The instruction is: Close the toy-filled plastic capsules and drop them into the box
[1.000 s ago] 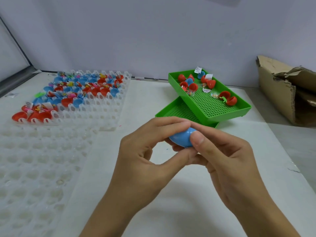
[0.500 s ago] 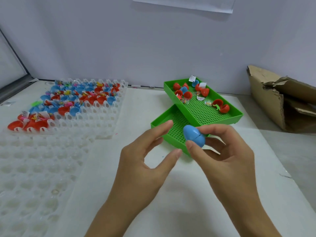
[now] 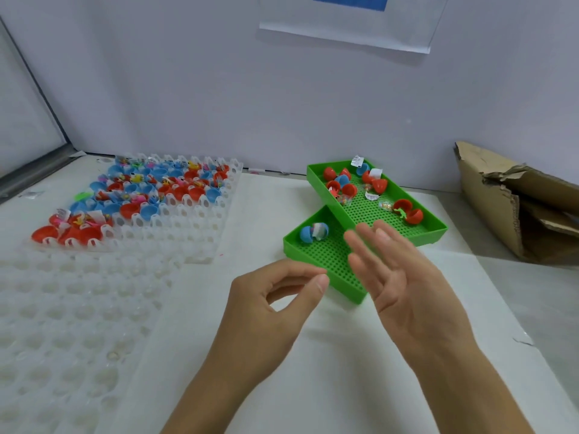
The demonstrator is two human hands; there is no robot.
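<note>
My right hand (image 3: pixel 404 277) is over the near end of the lower green tray (image 3: pixel 326 261), fingers straight and spread, holding nothing. My left hand (image 3: pixel 275 305) hovers just left of that tray with loosely curled fingers and is empty too. An open blue capsule (image 3: pixel 314 233) with a toy inside lies at the far left of the lower tray. The upper green tray (image 3: pixel 438 228) holds several open red and blue capsules (image 3: pixel 344 183). The torn cardboard box (image 3: pixel 517 208) stands at the right edge.
A white cell tray (image 3: pixel 200 220) at back left carries several red and blue toy-filled capsules (image 3: pixel 141 195). Another white cell tray (image 3: pixel 69 314), its cells bare, lies at front left. A grey wall runs behind the white table (image 3: pixel 344 371).
The closed blue capsule that my right hand pinched is gone from it; the hand has opened and spread. My left hand drew back slightly. The view tilted up.
</note>
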